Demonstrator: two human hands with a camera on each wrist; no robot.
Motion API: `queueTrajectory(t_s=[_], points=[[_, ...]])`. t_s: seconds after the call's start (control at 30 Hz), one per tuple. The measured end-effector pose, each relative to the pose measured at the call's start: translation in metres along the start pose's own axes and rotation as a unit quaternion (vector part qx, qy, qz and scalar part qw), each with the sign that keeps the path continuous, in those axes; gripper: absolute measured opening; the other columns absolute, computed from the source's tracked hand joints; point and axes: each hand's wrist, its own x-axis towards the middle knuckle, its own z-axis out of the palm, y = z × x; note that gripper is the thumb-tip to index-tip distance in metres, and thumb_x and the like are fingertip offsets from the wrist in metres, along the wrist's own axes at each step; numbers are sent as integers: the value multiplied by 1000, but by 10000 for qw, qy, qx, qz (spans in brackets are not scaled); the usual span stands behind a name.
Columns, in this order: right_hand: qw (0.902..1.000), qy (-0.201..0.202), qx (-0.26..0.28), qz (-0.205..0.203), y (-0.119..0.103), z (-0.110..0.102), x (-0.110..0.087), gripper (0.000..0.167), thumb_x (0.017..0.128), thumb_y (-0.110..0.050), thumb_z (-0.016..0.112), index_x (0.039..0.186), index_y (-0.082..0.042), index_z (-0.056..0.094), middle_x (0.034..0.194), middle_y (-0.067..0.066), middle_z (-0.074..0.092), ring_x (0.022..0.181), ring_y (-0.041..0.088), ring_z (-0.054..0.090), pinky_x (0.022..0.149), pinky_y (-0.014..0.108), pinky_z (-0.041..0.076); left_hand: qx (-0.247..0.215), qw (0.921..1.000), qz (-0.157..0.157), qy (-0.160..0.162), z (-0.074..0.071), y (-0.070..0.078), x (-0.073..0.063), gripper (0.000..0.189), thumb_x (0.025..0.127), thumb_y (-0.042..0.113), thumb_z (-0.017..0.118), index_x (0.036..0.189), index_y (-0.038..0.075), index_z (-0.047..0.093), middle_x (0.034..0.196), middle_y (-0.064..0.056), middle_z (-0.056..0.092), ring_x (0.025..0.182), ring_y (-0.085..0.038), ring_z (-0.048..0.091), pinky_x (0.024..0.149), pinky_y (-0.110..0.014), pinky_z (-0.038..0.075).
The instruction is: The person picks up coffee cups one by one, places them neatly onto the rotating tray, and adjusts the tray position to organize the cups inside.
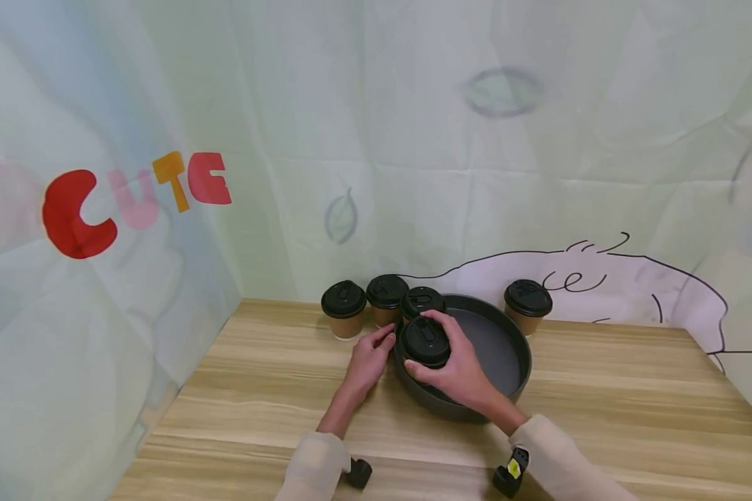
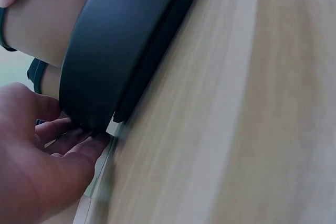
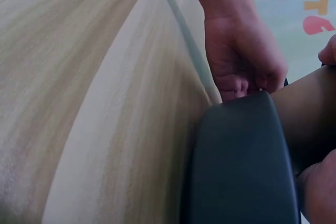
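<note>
My right hand (image 1: 460, 365) grips a brown paper cup (image 3: 302, 98) by its black lid (image 1: 426, 341), thumb on the near side and fingers over the far side. This cup is over the left part of a round dark grey pan (image 1: 498, 348). A second lidded cup (image 1: 423, 299) stands just behind it, overlapping the pan's far-left rim. At the pan's left side is my left hand (image 1: 368, 358), its fingertips (image 2: 92, 142) against the outer wall near the table. In the left wrist view, the held cup (image 2: 47, 19) rises above the pan wall (image 2: 113, 40).
Two more lidded paper cups, a left one (image 1: 345, 309) and its neighbour (image 1: 385, 296), stand beyond the left hand. Another cup (image 1: 528, 306) is behind the pan's right rim. The wooden table (image 1: 627, 403) meets a printed cloth backdrop (image 1: 413, 174) at the back and left.
</note>
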Motion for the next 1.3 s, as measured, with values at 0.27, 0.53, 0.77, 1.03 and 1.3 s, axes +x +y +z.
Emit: queueTrajectory(t_s=[0.27, 0.53, 0.77, 1.03, 1.3], points=[[9999, -7, -123, -16, 2, 4, 0, 80, 79, -32, 90, 147, -19, 51, 132, 4, 55, 115, 24, 56, 99, 51, 46, 23, 10000, 21, -5, 0, 0, 0, 39, 106, 21, 57, 139, 4, 66, 140, -15, 63, 137, -29, 53, 114, -49, 39], [9996, -41, -203, 176, 5, 3, -1, 80, 79, -34, 90, 147, -19, 51, 136, 4, 55, 119, 24, 56, 101, 52, 46, 37, 10000, 82, -9, 0, 1, 0, 38, 106, 21, 57, 139, 5, 67, 140, -15, 64, 136, -29, 53, 114, -49, 39], [9987, -59, -327, 396, 6, 4, -2, 80, 79, -38, 91, 147, -21, 52, 137, 5, 59, 120, 26, 58, 100, 53, 46, 29, 9999, 105, -17, -1, 0, 0, 38, 106, 21, 57, 139, 5, 67, 141, -15, 63, 137, -30, 53, 115, -49, 39], [9978, -290, -43, 603, 5, 3, 0, 80, 81, -37, 91, 149, -24, 50, 140, 5, 59, 123, 26, 58, 102, 52, 46, 29, 10000, 91, -29, 0, -1, 1, 38, 106, 20, 57, 138, 4, 67, 140, -16, 63, 136, -30, 53, 114, -49, 40], [9954, -522, 62, 804, 8, 1, 1, 85, 82, -40, 89, 153, -29, 44, 145, 6, 56, 126, 27, 56, 104, 54, 44, -3, 10000, 46, -22, 0, 0, 0, 37, 106, 20, 56, 138, 5, 67, 141, -16, 63, 137, -30, 52, 115, -49, 39]])
